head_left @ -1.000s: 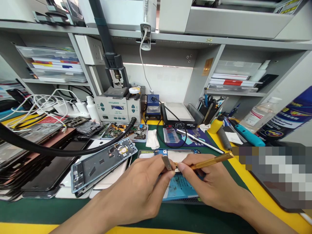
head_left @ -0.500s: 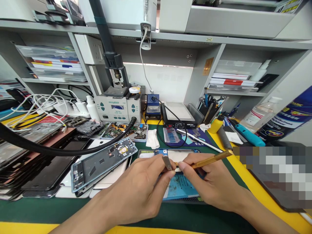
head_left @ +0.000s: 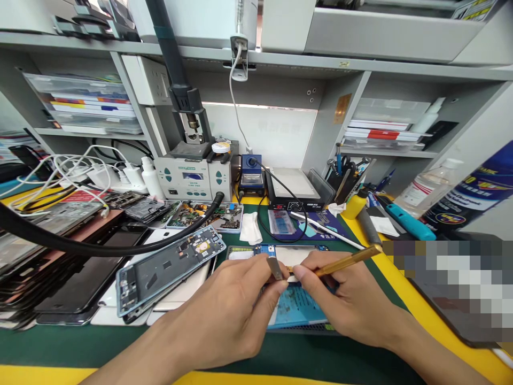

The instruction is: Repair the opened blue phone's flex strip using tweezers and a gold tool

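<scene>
My left hand (head_left: 236, 310) is closed in a pinch on a small flat metal piece (head_left: 274, 268), held over an opened blue phone (head_left: 294, 307) lying on the green mat. My right hand (head_left: 344, 305) grips a gold-coloured tool (head_left: 344, 262) like a pen, its tip meeting the metal piece just above the phone. The tool's handle points up and right. Both hands hide much of the phone's middle.
A blue phone frame (head_left: 168, 267) lies left on stacked screens. Behind stand a rework station (head_left: 194, 179), a parts tray (head_left: 208, 216), a heating plate (head_left: 296, 190), a white cloth (head_left: 251, 229) and a thick black hose (head_left: 100, 246). Tools, bottles and a blurred patch sit right.
Almost nothing differs. The gold tool's handle has dipped slightly; both hands keep their pinch over the phone.
</scene>
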Motion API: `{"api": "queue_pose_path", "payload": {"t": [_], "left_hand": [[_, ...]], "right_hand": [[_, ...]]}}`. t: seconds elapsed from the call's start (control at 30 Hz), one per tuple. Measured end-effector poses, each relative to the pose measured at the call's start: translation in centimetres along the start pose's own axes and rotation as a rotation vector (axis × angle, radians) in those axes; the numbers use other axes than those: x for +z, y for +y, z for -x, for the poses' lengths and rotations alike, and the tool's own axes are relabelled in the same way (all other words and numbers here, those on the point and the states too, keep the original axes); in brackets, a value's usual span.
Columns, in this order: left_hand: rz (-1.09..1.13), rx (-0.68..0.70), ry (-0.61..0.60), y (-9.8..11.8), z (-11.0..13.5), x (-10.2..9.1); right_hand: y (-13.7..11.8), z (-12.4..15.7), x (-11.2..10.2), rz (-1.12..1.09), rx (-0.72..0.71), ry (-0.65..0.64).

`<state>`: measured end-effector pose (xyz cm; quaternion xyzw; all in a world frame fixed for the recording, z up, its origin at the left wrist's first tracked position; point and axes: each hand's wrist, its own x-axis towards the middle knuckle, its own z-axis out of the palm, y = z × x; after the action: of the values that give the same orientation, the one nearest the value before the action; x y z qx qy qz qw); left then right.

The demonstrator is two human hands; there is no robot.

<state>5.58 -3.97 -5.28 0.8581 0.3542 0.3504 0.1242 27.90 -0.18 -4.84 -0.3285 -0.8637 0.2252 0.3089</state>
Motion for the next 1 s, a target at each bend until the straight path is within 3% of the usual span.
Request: {"api": "queue_pose_path", "payload": {"t": [1.0], "left_hand": [[0.022, -0.011, -0.012, -0.19, 0.08, 0.23]], "right_hand": [[-0.32, -0.19, 0.28, -0.024, -0.037, -0.004]]}}
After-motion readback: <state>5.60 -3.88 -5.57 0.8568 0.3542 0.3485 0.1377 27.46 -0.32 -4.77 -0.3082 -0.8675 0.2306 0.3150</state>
